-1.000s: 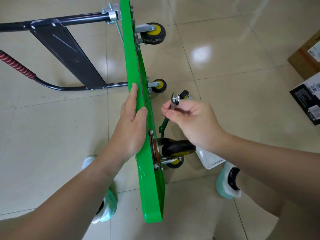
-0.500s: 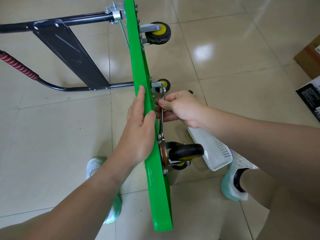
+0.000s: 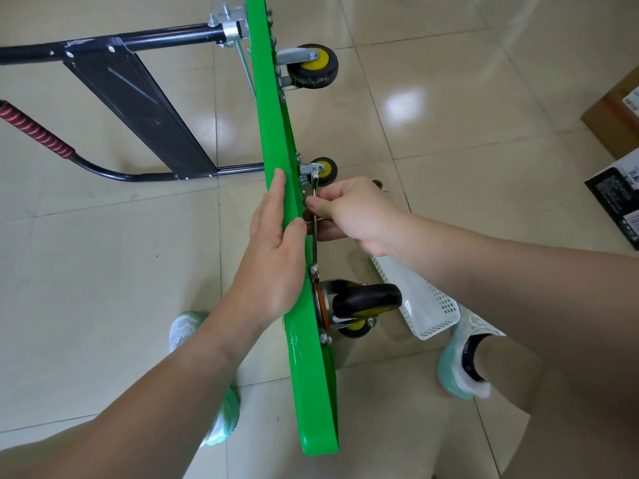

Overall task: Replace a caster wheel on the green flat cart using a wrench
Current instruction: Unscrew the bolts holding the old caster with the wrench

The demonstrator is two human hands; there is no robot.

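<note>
Green flat cart (image 3: 311, 392) stands on edge, the left hand (image 3: 273, 257) flat and straight-fingered against its rim. The right hand (image 3: 349, 216) pinches the wrench (image 3: 314, 243), whose lower end meets a nut beside the caster wheel (image 3: 366, 300). Poorly seated, it could slip and round the nut.

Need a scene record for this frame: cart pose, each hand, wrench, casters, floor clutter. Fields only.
cart: green cart stands on edge on the tile floor, black handle left, wheels facing right
left hand: left hand flat against deck, thumb over the upper edge
right hand: right hand pinches wrench mid-shaft
wrench: along the underside, lower end at a bolt by near caster
other casters: far caster, middle caster, both mounted
floor: white basket, boxes
</note>
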